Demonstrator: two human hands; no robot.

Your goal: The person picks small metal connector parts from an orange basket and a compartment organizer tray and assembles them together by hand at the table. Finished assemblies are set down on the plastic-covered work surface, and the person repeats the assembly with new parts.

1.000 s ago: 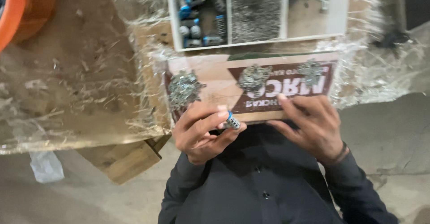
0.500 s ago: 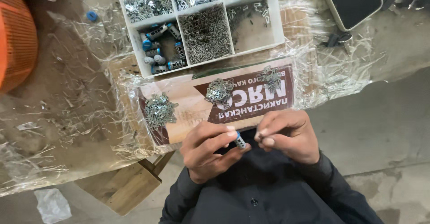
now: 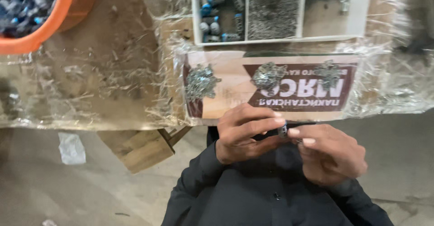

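Observation:
My left hand (image 3: 244, 135) and my right hand (image 3: 330, 156) meet in front of my dark shirt, just below the table's near edge. Their fingertips pinch a small metal part (image 3: 283, 130) between them. Right above the hands lies a cardboard sheet (image 3: 235, 95) with a brown printed panel. On it sit three little heaps of shiny metal pieces: a left heap (image 3: 201, 82), a middle heap (image 3: 268, 77) and a right heap (image 3: 328, 73).
A white compartment tray (image 3: 197, 22) behind the cardboard holds blue-and-grey parts (image 3: 219, 20) and fine metal bits. An orange bowl (image 3: 68, 13) of similar parts stands far left. Crinkled plastic film (image 3: 90, 86) covers the table. A wooden block (image 3: 140, 147) and a white scrap (image 3: 71, 147) lie on the floor.
My right hand left the cardboard's edge and joined my left hand on the small part. The view swung about over the table and has come closer.

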